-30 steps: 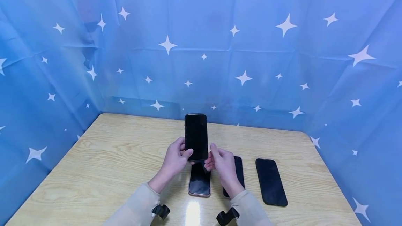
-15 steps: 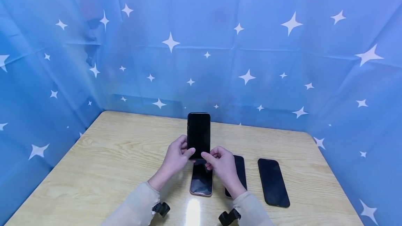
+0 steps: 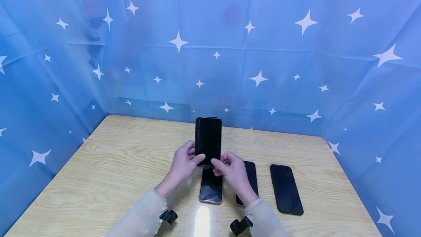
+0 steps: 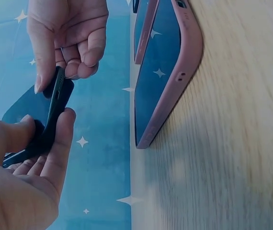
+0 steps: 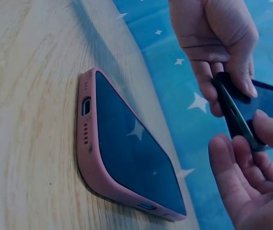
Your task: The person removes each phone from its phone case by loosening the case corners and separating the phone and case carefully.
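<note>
Between my two hands a smartphone (image 3: 211,138) with a dark screen is held up above the table. A black phone case (image 3: 196,131) shows along its left side, out of line with the phone; in the left wrist view the case bends away from the phone's lower edge. My left hand (image 3: 183,162) grips phone and case together, thumb on the screen and fingers behind. With thumb and fingers, my right hand (image 3: 232,170) pinches the phone's lower right corner. Just below lies a second smartphone in a pink case (image 3: 211,189), screen up.
Another phone with a pinkish edge (image 3: 251,175) lies partly behind my right wrist. Farther right is a black phone (image 3: 286,189), lying flat. The wooden table (image 3: 131,156) ends at a blue starry curtain (image 3: 210,65).
My right thumb has come onto the phone's lower right corner. The phone now sits shifted to the right, and the black case's left side has come into view.
</note>
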The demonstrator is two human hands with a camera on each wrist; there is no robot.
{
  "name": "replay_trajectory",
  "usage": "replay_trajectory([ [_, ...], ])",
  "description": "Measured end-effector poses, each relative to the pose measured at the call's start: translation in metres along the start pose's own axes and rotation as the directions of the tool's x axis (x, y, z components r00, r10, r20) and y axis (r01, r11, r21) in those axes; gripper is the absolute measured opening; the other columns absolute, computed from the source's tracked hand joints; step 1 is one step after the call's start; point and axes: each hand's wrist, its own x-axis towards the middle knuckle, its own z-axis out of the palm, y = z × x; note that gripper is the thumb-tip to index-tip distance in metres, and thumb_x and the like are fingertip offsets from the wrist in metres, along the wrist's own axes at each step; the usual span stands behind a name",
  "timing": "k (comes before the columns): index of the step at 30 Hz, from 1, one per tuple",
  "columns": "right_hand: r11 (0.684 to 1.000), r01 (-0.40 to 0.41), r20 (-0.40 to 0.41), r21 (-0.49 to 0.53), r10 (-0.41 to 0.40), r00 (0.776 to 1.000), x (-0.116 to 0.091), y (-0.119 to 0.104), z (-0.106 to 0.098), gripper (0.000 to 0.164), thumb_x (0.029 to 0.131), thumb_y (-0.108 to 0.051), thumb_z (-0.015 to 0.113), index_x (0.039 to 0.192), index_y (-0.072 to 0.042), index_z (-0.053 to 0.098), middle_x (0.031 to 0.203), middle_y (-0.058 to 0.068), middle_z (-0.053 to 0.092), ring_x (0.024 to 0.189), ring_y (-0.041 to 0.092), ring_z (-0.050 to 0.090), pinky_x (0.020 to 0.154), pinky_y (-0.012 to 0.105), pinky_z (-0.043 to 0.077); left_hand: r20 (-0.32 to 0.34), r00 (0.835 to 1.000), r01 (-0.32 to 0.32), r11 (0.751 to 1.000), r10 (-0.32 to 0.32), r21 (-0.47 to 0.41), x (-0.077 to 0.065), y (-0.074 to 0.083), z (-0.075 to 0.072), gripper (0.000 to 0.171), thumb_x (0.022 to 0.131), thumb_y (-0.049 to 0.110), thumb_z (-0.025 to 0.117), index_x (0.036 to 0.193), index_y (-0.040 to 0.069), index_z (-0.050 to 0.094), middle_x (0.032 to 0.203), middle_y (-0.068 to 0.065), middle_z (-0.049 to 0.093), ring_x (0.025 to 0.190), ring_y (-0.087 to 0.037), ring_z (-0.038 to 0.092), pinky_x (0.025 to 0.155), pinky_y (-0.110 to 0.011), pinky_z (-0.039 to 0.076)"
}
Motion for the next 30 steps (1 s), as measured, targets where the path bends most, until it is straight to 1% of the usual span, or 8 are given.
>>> replay_trajectory([
  [2, 1.000, 0.005, 0.017, 0.008, -0.005, 1.000, 0.000, 0.000, -0.001, 0.026, 0.092, -0.010, 0.078, 0.083, -0.002, 0.056, 0.073, 0.014, 0.072, 0.063, 0.022, 0.073, 0.061, 0.030, 0.065, -0.020, 1.000, 0.001, 1.000, -0.001, 0.021, 0.000, 0.000, -0.001, 0.016, 0.090, -0.006, 0.074, 0.102, -0.002, 0.063, 0.092, -0.016, 0.076, 0.090, -0.028, 0.076, 0.072, -0.025, 0.063],
  [6, 0.999, 0.037, 0.044, -0.009, -0.037, 0.998, 0.000, 0.001, -0.002, 0.023, 0.092, -0.007, 0.077, 0.085, 0.000, 0.056, 0.074, 0.015, 0.070, 0.063, 0.023, 0.072, 0.060, 0.030, 0.065, -0.035, 0.999, 0.031, 0.999, -0.031, 0.012, 0.002, 0.000, -0.003, 0.018, 0.089, -0.003, 0.077, 0.101, 0.000, 0.064, 0.091, -0.014, 0.076, 0.085, -0.023, 0.075, 0.068, -0.024, 0.062],
  [10, 0.997, 0.070, 0.089, -0.014, -0.068, 0.994, -0.001, 0.002, -0.003, 0.014, 0.094, -0.003, 0.074, 0.099, 0.005, 0.065, 0.083, 0.019, 0.070, 0.069, 0.028, 0.073, 0.063, 0.032, 0.066, -0.036, 0.998, 0.052, 0.998, -0.052, -0.018, 0.002, -0.001, -0.005, 0.019, 0.089, -0.003, 0.077, 0.102, 0.000, 0.064, 0.092, -0.015, 0.077, 0.083, -0.022, 0.075, 0.065, -0.026, 0.063],
  [12, 0.997, 0.073, 0.124, -0.008, -0.071, 0.990, -0.002, 0.002, -0.004, 0.016, 0.095, -0.003, 0.072, 0.107, 0.008, 0.067, 0.088, 0.022, 0.071, 0.072, 0.029, 0.074, 0.066, 0.033, 0.067, -0.034, 0.998, 0.053, 0.998, -0.054, -0.029, 0.003, -0.002, -0.007, 0.018, 0.089, -0.005, 0.076, 0.101, -0.001, 0.063, 0.091, -0.016, 0.076, 0.082, -0.023, 0.075, 0.062, -0.025, 0.062],
  [14, 0.998, 0.065, 0.163, -0.003, -0.063, 0.985, -0.001, 0.002, -0.004, 0.017, 0.097, -0.002, 0.069, 0.109, 0.010, 0.067, 0.091, 0.024, 0.072, 0.075, 0.030, 0.075, 0.069, 0.034, 0.067, -0.030, 0.999, 0.044, 0.998, -0.045, -0.033, 0.003, -0.004, -0.008, 0.017, 0.088, -0.007, 0.075, 0.100, -0.003, 0.063, 0.090, -0.017, 0.076, 0.082, -0.023, 0.075, 0.060, -0.024, 0.061],
  [19, 0.996, 0.082, 0.217, -0.036, -0.072, 0.974, 0.000, 0.002, -0.005, 0.013, 0.100, -0.004, 0.066, 0.102, 0.009, 0.068, 0.087, 0.022, 0.075, 0.076, 0.030, 0.076, 0.072, 0.032, 0.067, -0.024, 0.999, 0.022, 0.999, -0.023, -0.049, 0.002, -0.007, -0.010, 0.016, 0.088, -0.009, 0.074, 0.098, -0.003, 0.062, 0.088, -0.017, 0.076, 0.080, -0.023, 0.075, 0.057, -0.023, 0.057],
  [25, 0.991, 0.121, 0.194, -0.055, -0.108, 0.975, 0.000, 0.002, -0.005, 0.011, 0.099, -0.001, 0.066, 0.091, 0.008, 0.067, 0.082, 0.022, 0.074, 0.073, 0.030, 0.076, 0.069, 0.031, 0.067, -0.035, 0.999, -0.016, 0.999, 0.014, -0.051, 0.002, -0.007, -0.009, 0.018, 0.086, -0.011, 0.075, 0.099, -0.003, 0.064, 0.089, -0.018, 0.076, 0.082, -0.023, 0.074, 0.061, -0.018, 0.055],
  [30, 0.988, 0.143, 0.181, -0.056, -0.130, 0.975, -0.001, 0.002, -0.004, 0.013, 0.098, 0.000, 0.067, 0.087, 0.008, 0.066, 0.081, 0.022, 0.074, 0.071, 0.025, 0.076, 0.069, 0.031, 0.067, -0.031, 0.999, -0.018, 0.999, 0.016, -0.044, 0.002, -0.010, -0.009, 0.018, 0.086, -0.011, 0.075, 0.098, -0.002, 0.064, 0.090, -0.017, 0.076, 0.082, -0.019, 0.074, 0.063, -0.019, 0.057],
])
